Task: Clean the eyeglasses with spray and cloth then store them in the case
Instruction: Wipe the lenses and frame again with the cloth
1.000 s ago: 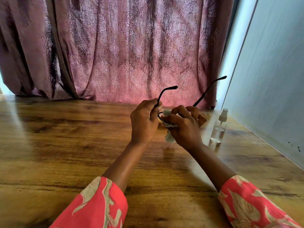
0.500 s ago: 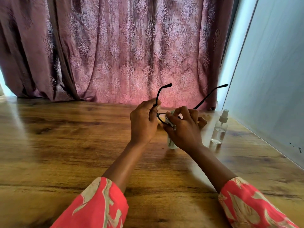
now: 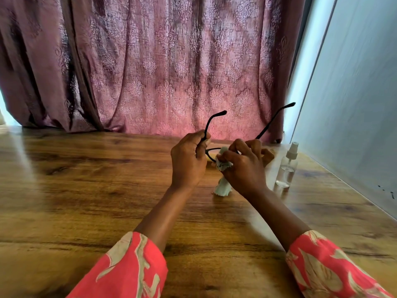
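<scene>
Head view. Wooden table point(image 3: 86, 190) runs under both forearms, glossy, bare to the left of the left hand. Patterned maroon curtain point(image 3: 150, 72) hangs beyond the hands, its hem meeting the table's far edge. Pale wall panel point(image 3: 354, 104) slants along the right side.

Clear spray bottle point(image 3: 286, 168) stands upright just right of the right hand, white nozzle on top, liquid in the lower part; apart from the hand, not touched. Nothing lies between camera and hands except the person's own forearms, which cover the table beneath them. The right hand's knuckles hide most of the frame front and one lens.

Eyeglasses point(image 3: 209, 151), thin black frame, held above the table between the two hands. Temples unfolded, both pointing away from the person and upward toward the curtain; the right temple angles further right. Frame front runs roughly left to right.

Left hand point(image 3: 188, 160) curled, back toward the camera, thumb and fingers pinching the frame at the left temple hinge. Right hand point(image 3: 242, 166) closed around the pale grey-green cloth point(image 3: 223, 164), fingertips pressing it onto the lens area; the cloth's loose tail hangs below the hand toward the table. Red and cream patterned sleeves point(image 3: 133, 269) cover both forearms near the camera.
</scene>
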